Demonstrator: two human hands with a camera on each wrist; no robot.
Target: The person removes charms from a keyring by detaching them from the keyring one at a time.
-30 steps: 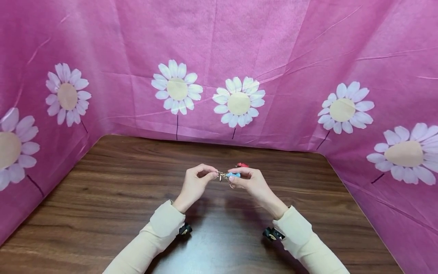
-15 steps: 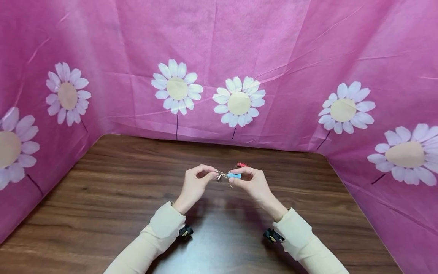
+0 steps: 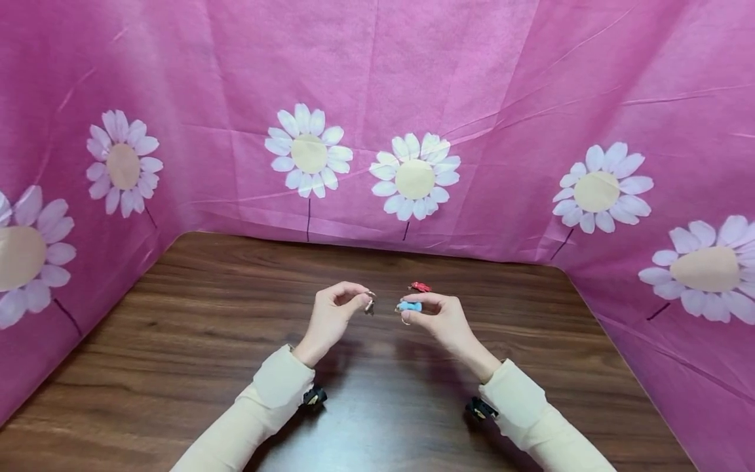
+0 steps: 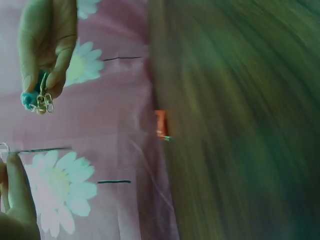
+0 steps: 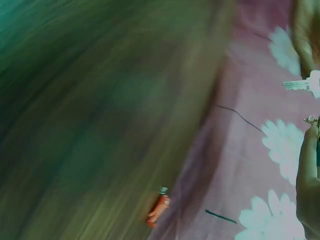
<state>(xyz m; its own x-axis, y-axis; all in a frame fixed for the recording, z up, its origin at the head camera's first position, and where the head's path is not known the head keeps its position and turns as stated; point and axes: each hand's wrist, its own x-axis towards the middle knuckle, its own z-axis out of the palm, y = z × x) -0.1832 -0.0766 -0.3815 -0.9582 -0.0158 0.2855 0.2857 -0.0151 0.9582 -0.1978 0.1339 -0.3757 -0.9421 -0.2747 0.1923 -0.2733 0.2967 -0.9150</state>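
My left hand [image 3: 329,320] pinches a metal key [image 5: 297,85] between thumb and fingertips; its toothed blade shows clearly in the right wrist view. To the right, my right hand [image 3: 444,322] grips a small light-blue keychain [image 3: 410,306] with thumb and fingers. Gold links and a ring [image 4: 45,102] hang from it in the left wrist view, while the fingers cover part of the blue figure. A gap separates the key from the keychain. Both hands are held up above the table.
A small red charm [image 3: 420,287] with a metal bit at one end lies on the brown wooden table [image 3: 236,314], just beyond my right hand. A pink cloth [image 3: 236,78] printed with daisies stands round the table's back and sides.
The hands have drawn slightly apart. The key in my left hand and the chain of the blue keychain, earlier together between the fingertips, are now separate.
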